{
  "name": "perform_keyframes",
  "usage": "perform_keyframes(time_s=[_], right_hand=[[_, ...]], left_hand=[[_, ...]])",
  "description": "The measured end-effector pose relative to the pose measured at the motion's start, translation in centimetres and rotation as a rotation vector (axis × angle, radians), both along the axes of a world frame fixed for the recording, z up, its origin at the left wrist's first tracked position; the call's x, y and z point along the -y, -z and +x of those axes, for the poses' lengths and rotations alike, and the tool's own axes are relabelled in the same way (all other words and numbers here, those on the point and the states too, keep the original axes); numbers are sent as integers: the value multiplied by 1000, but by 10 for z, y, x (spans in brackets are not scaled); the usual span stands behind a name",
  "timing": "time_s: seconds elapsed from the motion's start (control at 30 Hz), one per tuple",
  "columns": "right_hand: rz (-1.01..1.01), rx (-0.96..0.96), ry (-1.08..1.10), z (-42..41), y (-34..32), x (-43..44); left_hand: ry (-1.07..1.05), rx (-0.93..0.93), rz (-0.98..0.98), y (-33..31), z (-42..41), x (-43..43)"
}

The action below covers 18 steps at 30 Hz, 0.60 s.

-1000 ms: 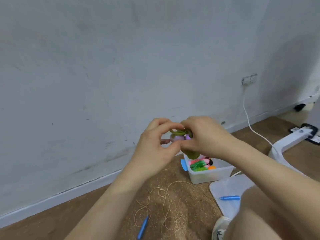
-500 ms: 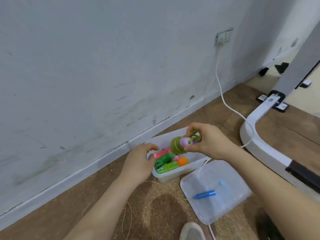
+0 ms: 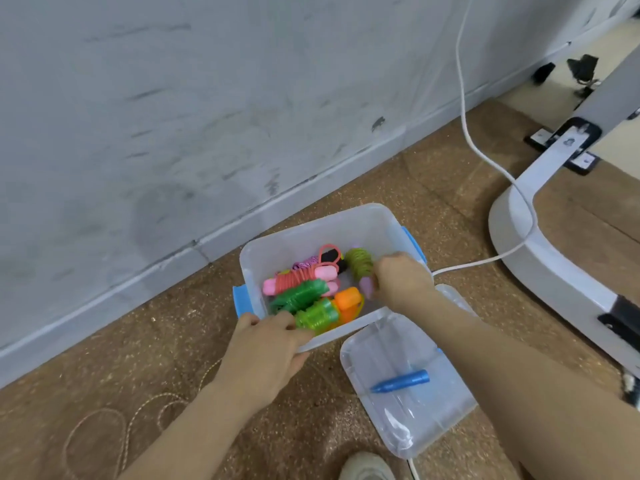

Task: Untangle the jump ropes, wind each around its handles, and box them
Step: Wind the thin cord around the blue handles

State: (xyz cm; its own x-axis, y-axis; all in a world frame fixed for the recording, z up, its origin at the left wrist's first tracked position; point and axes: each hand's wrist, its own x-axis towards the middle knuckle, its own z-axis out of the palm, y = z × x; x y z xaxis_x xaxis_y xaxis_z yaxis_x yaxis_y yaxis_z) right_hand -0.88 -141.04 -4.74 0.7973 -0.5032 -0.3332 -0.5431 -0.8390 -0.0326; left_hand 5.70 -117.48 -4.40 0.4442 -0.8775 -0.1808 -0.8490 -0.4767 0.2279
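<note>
A clear plastic box [image 3: 349, 225] with blue clips sits on the brown floor by the wall. Inside lie wound jump ropes: a pink-handled one [image 3: 301, 277], a green one [image 3: 304, 299] and an orange handle [image 3: 348, 299]. My right hand [image 3: 401, 280] is inside the box at its right side, gripping the olive-green wound rope with lilac handles [image 3: 360, 263]. My left hand [image 3: 266, 355] grips the box's near-left rim. A thin tan rope [image 3: 114, 427] lies loose on the floor at lower left, with one blue handle [image 3: 400, 382] resting on the lid.
The clear lid [image 3: 415, 420] lies on the floor right of the box. A white cable [image 3: 485, 147] runs down the wall and across a white stand base [image 3: 540, 258] at right. A shoe [image 3: 367, 467] shows at the bottom edge.
My right hand has lowered the olive-green wound rope from above the box into it. My left hand moved from the box's left side to grip its near rim. The view tilted downward.
</note>
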Motion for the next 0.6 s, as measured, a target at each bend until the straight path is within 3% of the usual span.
perform_keyframes(time_s=[0.1,0.23,0.3,0.37,0.43,0.5,0.6], right_hand=[[42,-278,-56,13,3,-2],[156,-181,-22,17,33,-7],[230,-277,-52,23,39,-7],[251,-375,-72,28,38,-7],[234,-376,-53,25,30,-14],[148,-131,-9,15,15,-32],[193,605,-62,-12,-13,-83]], left_hand=[[10,50,26,5,-9,-6],[-37,27,-21,12,-14,-27],[-80,-73,6,8,-18,-32],[-160,-194,-127,6,-21,-39],[-331,-279,-390,0,-24,-54],[-589,-324,-562,-1,-24,-81],[-920,-346,-479,12,-27,-130]])
